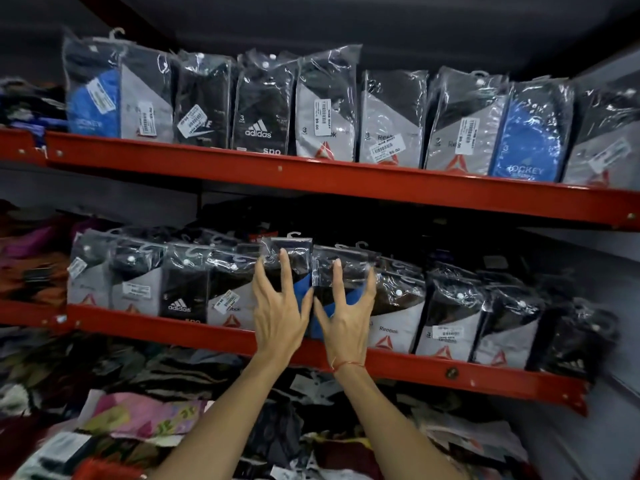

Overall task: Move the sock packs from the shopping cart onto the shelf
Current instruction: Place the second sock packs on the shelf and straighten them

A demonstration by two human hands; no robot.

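Note:
Two black-and-blue sock packs stand side by side in the row on the lower red shelf (166, 325). My left hand (277, 313) rests with spread fingers against the front of the left pack (298, 252). My right hand (346, 317), with a red thread on its wrist, presses its spread fingertips on the right pack (351, 263). Neither hand closes around a pack. Grey, black and white sock packs (446, 317) fill the row on both sides. The shopping cart is out of view.
The upper red shelf (207, 164) carries a full row of sock packs (325, 105). Below the lower shelf lies a jumbled heap of clothing and packets (145, 414). More fabric is piled at the far left (27, 258). A grey wall closes off the right side (609, 271).

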